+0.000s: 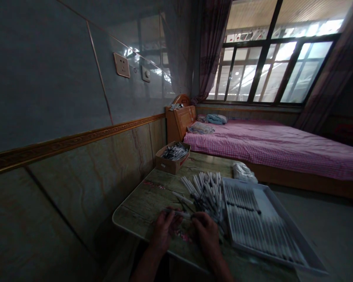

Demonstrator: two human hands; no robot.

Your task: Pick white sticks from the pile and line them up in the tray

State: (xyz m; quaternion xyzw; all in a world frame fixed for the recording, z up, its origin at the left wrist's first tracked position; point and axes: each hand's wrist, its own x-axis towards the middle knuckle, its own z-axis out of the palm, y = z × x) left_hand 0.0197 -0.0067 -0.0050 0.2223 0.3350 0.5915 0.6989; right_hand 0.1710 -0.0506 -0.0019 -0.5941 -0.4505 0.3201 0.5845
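Observation:
Over the near edge of the table, my left hand (164, 229) is closed around a slim whitish pen (181, 214) that lies roughly level. At the pen's right end, the fingers of my right hand (205, 231) are pinched together; a small dark part seems to be there, too blurred to make out. Just beyond my hands spreads a heap of white pens with dark ends (208, 192). Right of it stands a shallow pale tray (300, 239) holding pens laid side by side in two rows. One loose pen (182, 197) rests left of the heap.
At the table's far left corner, a cardboard box (167, 166) holds many small dark and pale pieces. A white plastic bag (244, 172) sits behind the tray. Beyond the table (135, 207) is a bed with a pink checked cover (253, 137); a tiled wall (120, 164) runs along the left.

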